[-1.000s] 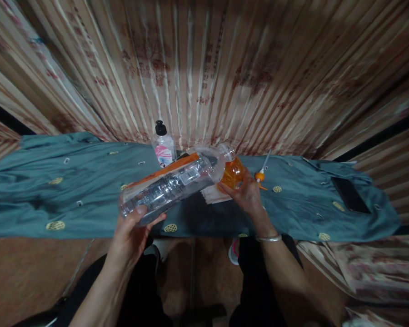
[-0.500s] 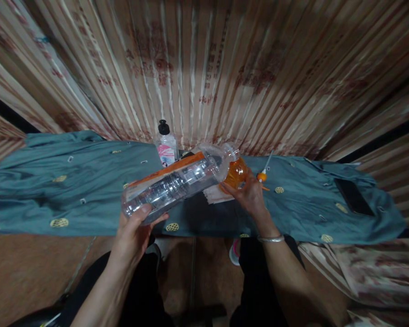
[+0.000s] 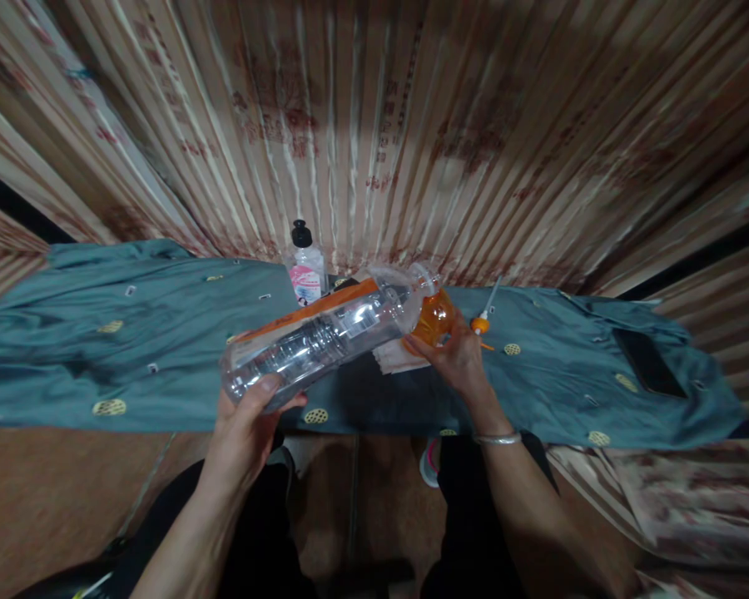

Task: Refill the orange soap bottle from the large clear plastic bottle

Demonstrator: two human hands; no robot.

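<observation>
Barely shifted since a second ago: clear bottle (image 3: 315, 341) is being held tilted at frame centre, base gripped by left hand (image 3: 246, 420); orange bottle (image 3: 435, 316), just under its neck, is being clasped by right hand (image 3: 458, 359).

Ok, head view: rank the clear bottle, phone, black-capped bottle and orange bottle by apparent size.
1. clear bottle
2. phone and black-capped bottle: about alike, and both lie farther back, so unranked
3. orange bottle, partly hidden

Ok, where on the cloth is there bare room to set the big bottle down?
Widest bare cloth lies left of the pink-label bottle. A smaller patch sits between the orange nozzle and the phone. The middle, around the big bottle and small orange bottle, is crowded.
</observation>
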